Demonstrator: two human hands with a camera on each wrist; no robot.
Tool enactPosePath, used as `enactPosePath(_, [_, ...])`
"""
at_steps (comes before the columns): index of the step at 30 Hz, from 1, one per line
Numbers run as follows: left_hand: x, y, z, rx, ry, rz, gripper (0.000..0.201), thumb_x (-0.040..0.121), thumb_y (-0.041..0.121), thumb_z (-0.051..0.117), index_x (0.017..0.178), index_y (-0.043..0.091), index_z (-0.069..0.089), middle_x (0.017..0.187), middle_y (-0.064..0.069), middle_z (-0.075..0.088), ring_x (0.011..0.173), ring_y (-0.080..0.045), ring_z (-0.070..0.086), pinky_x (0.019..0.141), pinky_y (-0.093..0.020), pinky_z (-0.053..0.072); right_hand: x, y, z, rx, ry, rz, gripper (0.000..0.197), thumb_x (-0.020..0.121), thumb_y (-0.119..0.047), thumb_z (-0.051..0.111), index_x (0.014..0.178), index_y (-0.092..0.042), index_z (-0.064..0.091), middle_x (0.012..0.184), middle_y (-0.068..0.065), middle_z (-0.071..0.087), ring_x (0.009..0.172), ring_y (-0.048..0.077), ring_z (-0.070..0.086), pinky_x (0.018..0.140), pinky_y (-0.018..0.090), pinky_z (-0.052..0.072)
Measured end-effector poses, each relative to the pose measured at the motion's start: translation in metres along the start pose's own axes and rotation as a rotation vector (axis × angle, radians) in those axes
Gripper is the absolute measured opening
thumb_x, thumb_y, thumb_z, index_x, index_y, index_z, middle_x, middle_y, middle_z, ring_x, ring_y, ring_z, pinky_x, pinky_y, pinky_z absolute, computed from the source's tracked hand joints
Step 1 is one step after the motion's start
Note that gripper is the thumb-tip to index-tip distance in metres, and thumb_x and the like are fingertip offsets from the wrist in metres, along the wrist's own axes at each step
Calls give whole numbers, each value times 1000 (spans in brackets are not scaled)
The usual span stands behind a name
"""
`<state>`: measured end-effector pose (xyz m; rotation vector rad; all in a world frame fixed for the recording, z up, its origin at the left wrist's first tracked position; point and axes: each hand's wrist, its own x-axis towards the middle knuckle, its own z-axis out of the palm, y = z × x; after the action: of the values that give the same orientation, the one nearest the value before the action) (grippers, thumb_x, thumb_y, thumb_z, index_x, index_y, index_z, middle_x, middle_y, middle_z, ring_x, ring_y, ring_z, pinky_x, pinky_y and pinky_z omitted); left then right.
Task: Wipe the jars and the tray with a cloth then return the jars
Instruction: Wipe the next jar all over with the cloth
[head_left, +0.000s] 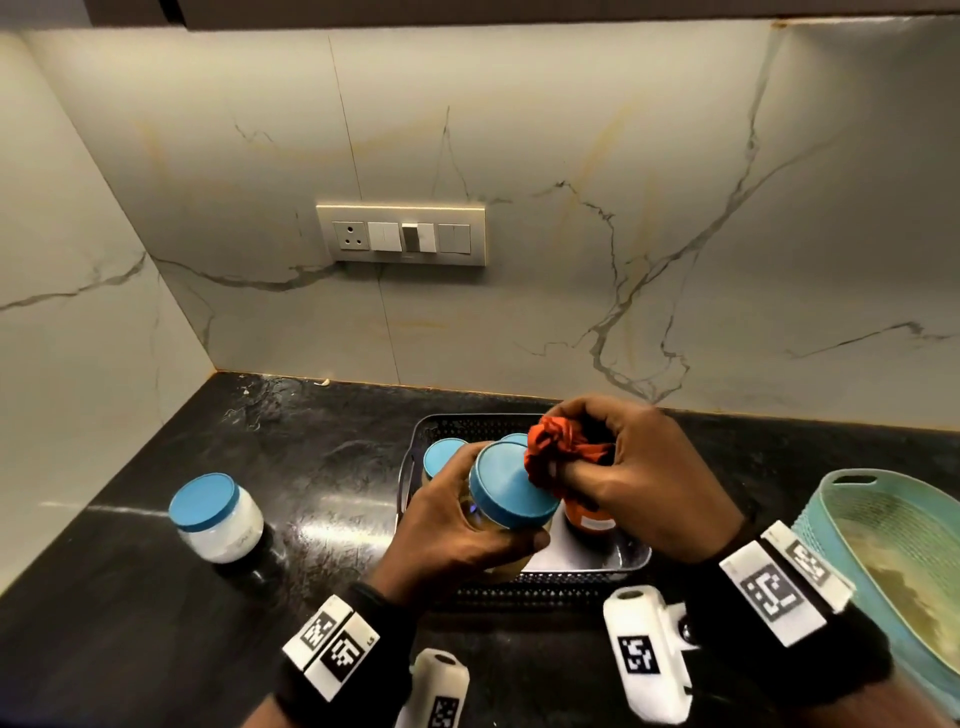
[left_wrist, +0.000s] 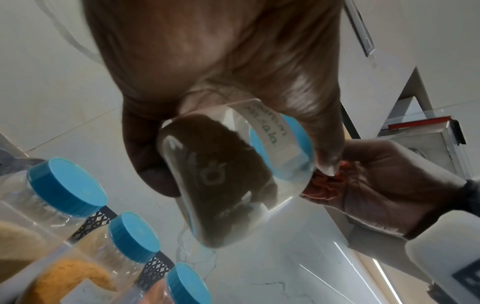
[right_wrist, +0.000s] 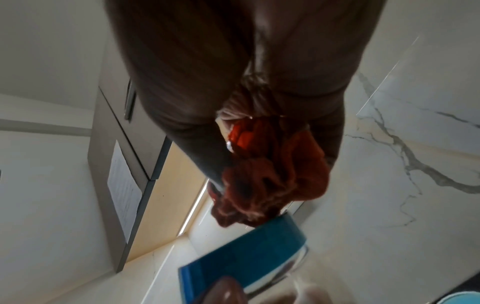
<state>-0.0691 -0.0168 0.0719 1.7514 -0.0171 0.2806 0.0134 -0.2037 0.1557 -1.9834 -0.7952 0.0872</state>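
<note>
While our left hand (head_left: 457, 525) fingers wrap the blue-lidded jar (head_left: 511, 501), our right hand (head_left: 644, 478) fingers clamp the orange cloth (head_left: 558, 449) against its lid.

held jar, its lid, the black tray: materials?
Held jar: clear, glossy, likely plastic, possibly glass; brown contents show through. Its lid: opaque blue, matte, looks like moulded plastic. Tray: black perforated mesh walls, probably coated metal, with a shiny reflective floor.

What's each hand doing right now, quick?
Left hand: closed around a blue-lidded jar, held above the tray.
Right hand: closed on a bunched orange cloth, pressed against the jar's lid.
</note>
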Motion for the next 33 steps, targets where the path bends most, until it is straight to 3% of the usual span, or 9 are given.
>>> enactPosePath(4, [0, -2, 3, 147, 44, 88, 77, 65, 35, 96, 132, 27, 57, 123, 3, 68, 114, -22, 67, 96, -45, 56, -2, 1, 9, -194, 35, 8, 23, 73, -17, 79, 89, -28, 69, 78, -12, 72, 75, -2, 67, 68, 14, 53])
enactPosePath(7, [-2, -6, 4, 245, 59, 131, 81, 63, 42, 96, 133, 29, 57, 124, 6, 67, 114, -20, 66, 95, -43, 56, -1, 3, 14, -242, 75, 22, 21, 73, -21, 79, 89, -29, 67, 78, -13, 70, 75, -3, 65, 67, 10, 50])
enactPosePath(14, [0, -6, 4, 358, 41, 223, 84, 63, 45, 95, 136, 31, 57, 125, 13, 65, 115, -15, 64, 94, -38, 54, 4, -3, 15, -251, 54, -15, 23, 76, -14, 78, 95, -26, 70, 84, -11, 72, 80, 2, 67, 74, 25, 57])
enactPosePath(17, [3, -3, 2, 477, 8, 234, 84, 64, 53, 91, 137, 31, 56, 123, 17, 63, 113, -7, 61, 92, -30, 52, 6, -8, 14, -243, 35, -61, 28, 74, -6, 73, 94, -25, 71, 84, -10, 73, 80, 3, 68, 74, 29, 58])
enactPosePath(20, [4, 0, -1, 592, -13, 240, 72, 64, 58, 87, 126, 36, 58, 113, 22, 59, 103, 0, 56, 85, -23, 49, 3, -11, 13, -254, -5, -115, 32, 72, -5, 73, 95, -27, 71, 84, -13, 72, 79, 1, 68, 74, 26, 58])
enactPosePath(26, [8, -1, -7, 683, -48, 200, 78, 62, 66, 82, 130, 39, 57, 117, 20, 61, 105, -3, 58, 87, -31, 53, -10, -14, 14, -219, -116, -188, 36, 74, 1, 75, 96, -26, 70, 87, -13, 71, 81, 1, 67, 72, 13, 53])
enactPosePath(30, [9, -2, -12, 670, -21, 186, 87, 61, 66, 80, 137, 33, 56, 122, 16, 63, 110, -5, 61, 90, -31, 54, -17, -14, 13, -177, -183, -196, 38, 74, 7, 70, 99, -22, 69, 86, -11, 71, 80, 4, 67, 72, 17, 53])
enactPosePath(33, [8, -3, -17, 666, -9, 161, 90, 60, 65, 79, 139, 30, 54, 123, 14, 64, 109, -7, 62, 92, -33, 54, -20, -9, 12, -222, -262, -195, 33, 80, 1, 70, 100, -24, 68, 88, -13, 70, 80, 4, 66, 72, 20, 54])
